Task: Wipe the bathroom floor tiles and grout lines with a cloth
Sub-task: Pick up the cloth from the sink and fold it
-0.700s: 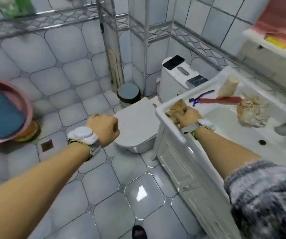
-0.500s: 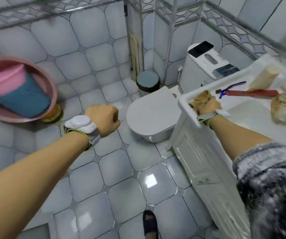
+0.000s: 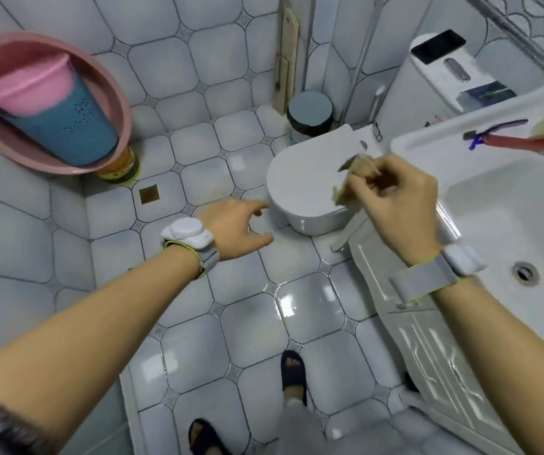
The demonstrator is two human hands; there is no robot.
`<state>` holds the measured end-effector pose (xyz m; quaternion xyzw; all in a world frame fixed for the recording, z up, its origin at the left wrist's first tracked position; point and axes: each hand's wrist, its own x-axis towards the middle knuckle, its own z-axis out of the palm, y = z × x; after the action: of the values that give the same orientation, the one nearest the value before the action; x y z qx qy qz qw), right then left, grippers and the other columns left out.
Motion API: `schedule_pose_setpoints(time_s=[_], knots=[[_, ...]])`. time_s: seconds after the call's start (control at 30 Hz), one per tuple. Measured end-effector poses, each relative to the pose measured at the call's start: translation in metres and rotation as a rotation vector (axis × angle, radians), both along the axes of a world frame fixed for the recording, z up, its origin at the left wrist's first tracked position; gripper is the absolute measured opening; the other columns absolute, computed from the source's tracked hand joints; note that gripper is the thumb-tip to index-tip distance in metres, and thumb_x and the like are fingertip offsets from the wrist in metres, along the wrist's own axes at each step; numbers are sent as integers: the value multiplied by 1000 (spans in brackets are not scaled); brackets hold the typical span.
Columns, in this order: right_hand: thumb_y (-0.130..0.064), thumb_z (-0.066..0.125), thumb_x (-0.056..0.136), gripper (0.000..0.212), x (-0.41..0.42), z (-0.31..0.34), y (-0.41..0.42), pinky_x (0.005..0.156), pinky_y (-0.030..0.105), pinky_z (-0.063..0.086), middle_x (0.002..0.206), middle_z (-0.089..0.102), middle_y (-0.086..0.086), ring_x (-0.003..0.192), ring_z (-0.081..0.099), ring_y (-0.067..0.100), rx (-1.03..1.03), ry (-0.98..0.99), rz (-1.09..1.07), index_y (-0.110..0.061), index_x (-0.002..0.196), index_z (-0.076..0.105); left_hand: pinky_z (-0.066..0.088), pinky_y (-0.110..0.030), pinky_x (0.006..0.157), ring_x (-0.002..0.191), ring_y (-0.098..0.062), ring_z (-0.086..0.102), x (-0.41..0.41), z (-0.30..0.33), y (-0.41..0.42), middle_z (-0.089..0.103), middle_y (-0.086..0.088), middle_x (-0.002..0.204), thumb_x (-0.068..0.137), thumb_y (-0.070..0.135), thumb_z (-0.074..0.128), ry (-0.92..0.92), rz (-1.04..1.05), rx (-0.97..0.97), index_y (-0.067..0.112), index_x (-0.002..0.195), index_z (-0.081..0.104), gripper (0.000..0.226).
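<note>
Pinching a tan cloth [image 3: 352, 178] between curled right-hand [image 3: 398, 205] fingers, above the toilet lid [image 3: 306, 185]; left hand [image 3: 234, 228] fingers spread loosely, empty, over floor tiles [image 3: 247, 326]; sink [image 3: 507, 205] beside right wrist.

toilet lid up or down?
Down. The white toilet lid lies flat over the bowl, its top facing the camera, no bowl opening visible. The right hand, holding the cloth, overlaps its right edge in view.
</note>
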<state>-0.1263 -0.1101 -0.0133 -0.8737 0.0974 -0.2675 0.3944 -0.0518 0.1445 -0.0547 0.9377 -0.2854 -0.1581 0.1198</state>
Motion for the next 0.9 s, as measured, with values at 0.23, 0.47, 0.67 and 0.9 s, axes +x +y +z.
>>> schedule_pose_setpoints(time_s=[0.23,0.47,0.67,0.9], knots=[[-25,79,78,18,-59,-49,156,62,25,52,61,62,-3,59,59,12,210,191,165,-16,72,65,54,-35,72,77,-2,61,-63,-48,88,66,15,83,76,48,66,122,104,-327,34,89,64,19],[-33,80,76,29,-112,-176,274,63,26,41,74,54,-3,69,52,8,117,410,160,-17,65,58,50,-31,65,70,-11,56,-131,-153,228,63,9,76,77,37,59,156,242,-306,25,76,59,12],[-31,71,84,25,-167,-343,329,70,37,51,69,58,-9,69,57,8,149,705,389,-19,70,55,43,-31,58,64,-18,52,-197,-318,285,56,6,68,80,32,53,307,346,-209,24,76,44,12],[-26,67,87,29,-209,-572,342,52,19,36,55,45,-11,52,40,3,283,904,431,-27,65,47,41,-29,50,52,-16,48,-264,-543,280,52,4,59,86,34,49,423,593,-191,27,78,42,13]])
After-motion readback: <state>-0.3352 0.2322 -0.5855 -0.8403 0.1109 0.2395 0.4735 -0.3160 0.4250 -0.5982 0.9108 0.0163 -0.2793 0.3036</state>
